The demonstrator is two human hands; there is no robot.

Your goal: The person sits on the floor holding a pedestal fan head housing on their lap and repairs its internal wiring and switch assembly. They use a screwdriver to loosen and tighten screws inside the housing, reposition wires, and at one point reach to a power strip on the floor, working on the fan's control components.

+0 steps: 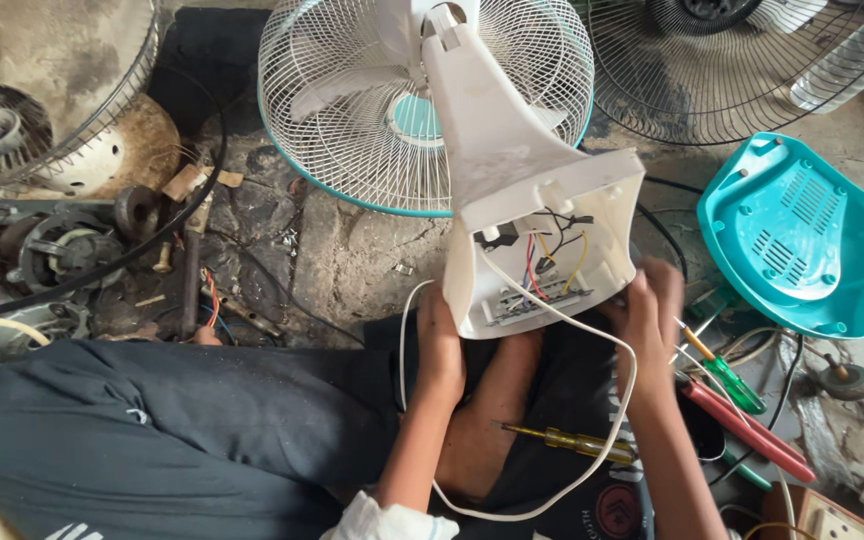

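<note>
A white table fan lies tipped over, its open base (542,245) facing me with coloured wires and a switch strip inside. My left hand (440,345) grips the base's lower left edge. My right hand (645,312) holds its lower right corner. A white power cord (624,395) loops from the base down across my lap. The fan's white grille with teal rim (352,110) rests on the stone floor beyond. A yellow-handled screwdriver (567,440) lies on my lap between my arms.
A teal base cover (797,235) lies at the right. A green screwdriver (727,375) and red-handled pliers (747,430) sit by my right arm. Motor parts (52,250) and wire guards (72,90) crowd the left; another fan grille (722,60) is behind.
</note>
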